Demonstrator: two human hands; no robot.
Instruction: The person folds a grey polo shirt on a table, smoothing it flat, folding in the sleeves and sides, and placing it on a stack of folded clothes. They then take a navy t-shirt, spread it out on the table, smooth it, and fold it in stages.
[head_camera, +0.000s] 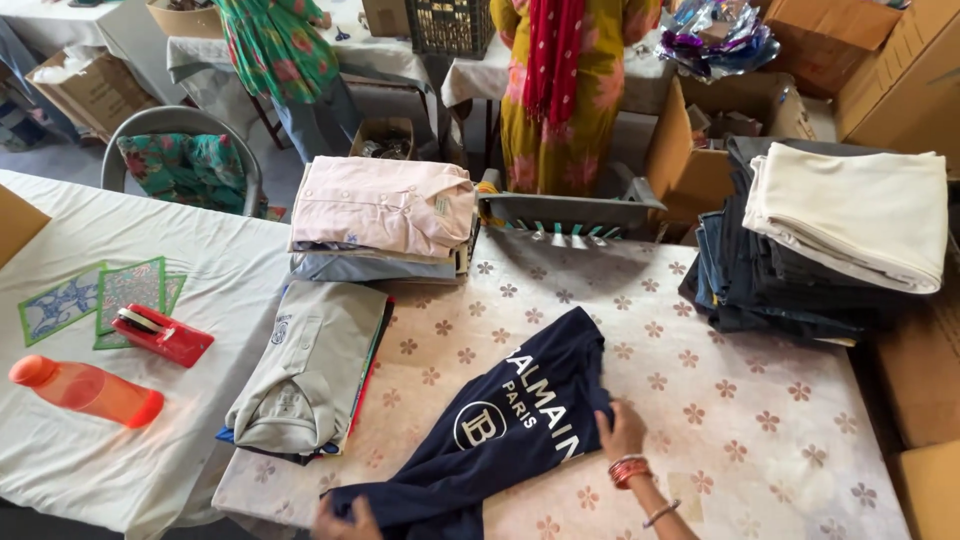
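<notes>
So the navy blue cotton t-shirt with white print (510, 420) lies crumpled in the lower middle of the frame on the desk with the flower-patterned cover (740, 420), its long axis running diagonally from lower left up to the right; the right hand (620, 432) with red bangles rests flat and open on its right edge, while the left hand (345, 520) at the bottom edge seems to pinch the lower hem, though that grip is half cut off. Left of it sits a folded grey polo shirt stack (310, 370), a pink shirt pile (385, 205) behind it, dark trousers topped with cream cloth (830, 230) at upper right, none crowding the shirt. Red tape dispenser (160, 333) and orange bottle (88, 390) are far left.
</notes>
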